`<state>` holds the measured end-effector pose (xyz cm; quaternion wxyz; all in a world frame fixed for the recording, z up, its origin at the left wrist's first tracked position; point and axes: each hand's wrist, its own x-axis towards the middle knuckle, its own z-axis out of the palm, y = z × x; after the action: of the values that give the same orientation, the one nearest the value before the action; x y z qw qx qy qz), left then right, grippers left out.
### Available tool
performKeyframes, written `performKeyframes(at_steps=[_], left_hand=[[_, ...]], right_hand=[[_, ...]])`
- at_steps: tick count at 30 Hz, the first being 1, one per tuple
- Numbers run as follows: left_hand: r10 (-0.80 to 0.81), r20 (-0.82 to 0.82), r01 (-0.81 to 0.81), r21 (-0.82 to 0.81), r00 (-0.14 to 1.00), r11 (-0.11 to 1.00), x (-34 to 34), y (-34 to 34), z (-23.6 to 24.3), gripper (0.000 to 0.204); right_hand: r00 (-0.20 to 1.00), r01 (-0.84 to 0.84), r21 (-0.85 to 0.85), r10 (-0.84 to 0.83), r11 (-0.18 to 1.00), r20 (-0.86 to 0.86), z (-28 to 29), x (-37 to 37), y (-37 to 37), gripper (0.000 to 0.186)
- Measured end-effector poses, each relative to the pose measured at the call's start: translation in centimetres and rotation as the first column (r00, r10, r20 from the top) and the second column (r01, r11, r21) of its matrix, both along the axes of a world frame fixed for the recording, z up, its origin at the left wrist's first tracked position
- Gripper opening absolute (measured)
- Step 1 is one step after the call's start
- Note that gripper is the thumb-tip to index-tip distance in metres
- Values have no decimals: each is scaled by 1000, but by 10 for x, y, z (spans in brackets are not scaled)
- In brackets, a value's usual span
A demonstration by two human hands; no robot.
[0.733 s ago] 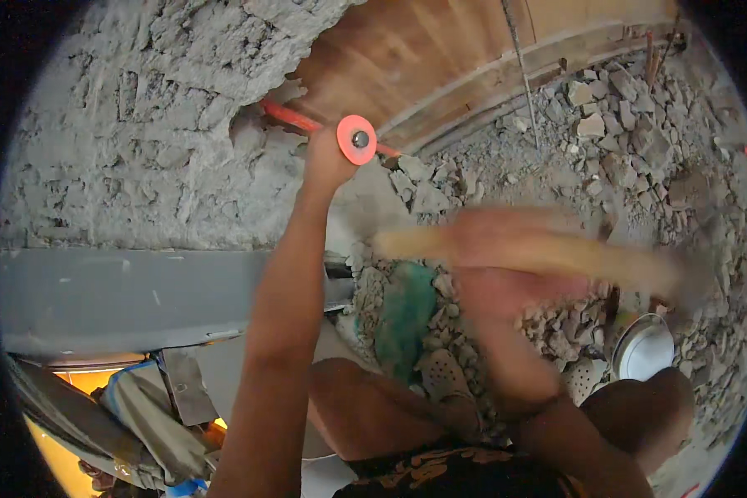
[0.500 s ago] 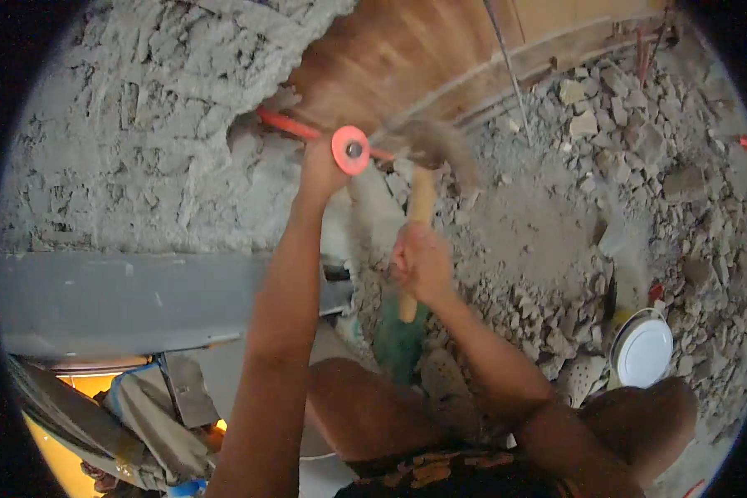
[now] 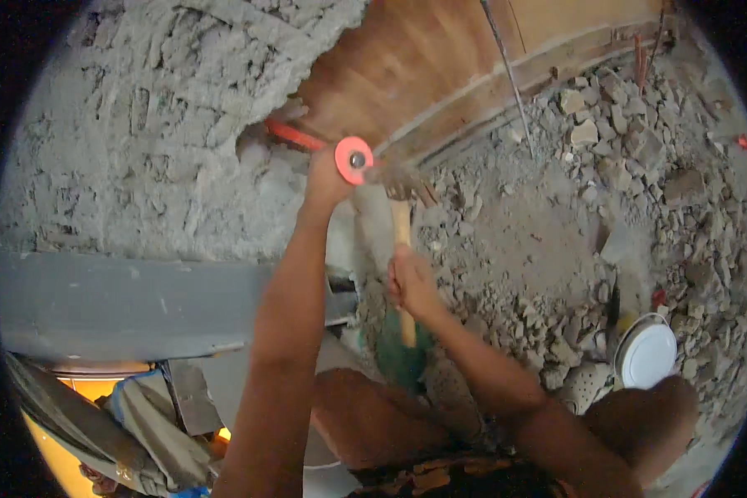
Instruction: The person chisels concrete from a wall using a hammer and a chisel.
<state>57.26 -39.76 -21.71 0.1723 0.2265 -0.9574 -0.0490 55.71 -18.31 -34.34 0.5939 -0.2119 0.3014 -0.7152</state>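
Observation:
My left hand (image 3: 327, 176) is closed round a chisel (image 3: 294, 134) with an orange-red shaft. Its round orange guard (image 3: 345, 153) faces me, with the metal striking end in the middle. The chisel's far end goes in at the broken lower edge of the rough grey wall (image 3: 149, 158), where its tip is hidden. My right hand (image 3: 415, 284) grips the wooden handle of a hammer (image 3: 402, 222). The hammer's head, dusty and somewhat blurred, is at the right side of the guard, close to the striking end; I cannot tell whether they touch.
Broken rubble (image 3: 697, 257) covers the floor on the right. A thin metal rod (image 3: 510, 73) slants down past a brown wooden panel (image 3: 398, 75). A container with a white lid (image 3: 649, 355) stands by my right knee. A grey ledge (image 3: 133, 303) runs along the left, above bundled cloth (image 3: 153, 415).
The hammer's head has swung left and slightly down to the chisel's guard. My right hand has dropped a little. My left hand still holds the chisel in nearly the same place.

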Motion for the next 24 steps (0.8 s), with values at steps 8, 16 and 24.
performKeyframes(at_steps=[8,16,24], left_hand=[[70,21,-69,-54,997,996,21,-13,-6,25],[30,-62,-39,-141,998,989,26,-20,-13,20],[-151,30,148,95,988,984,49,30,3,30]], right_hand=[[782,557,-477,-237,680,576,110,-127,44,61],[988,-32,209,63,977,-143,-7,10,-10,56],[913,406,223,-381,886,-148,-50,1,3,48]])
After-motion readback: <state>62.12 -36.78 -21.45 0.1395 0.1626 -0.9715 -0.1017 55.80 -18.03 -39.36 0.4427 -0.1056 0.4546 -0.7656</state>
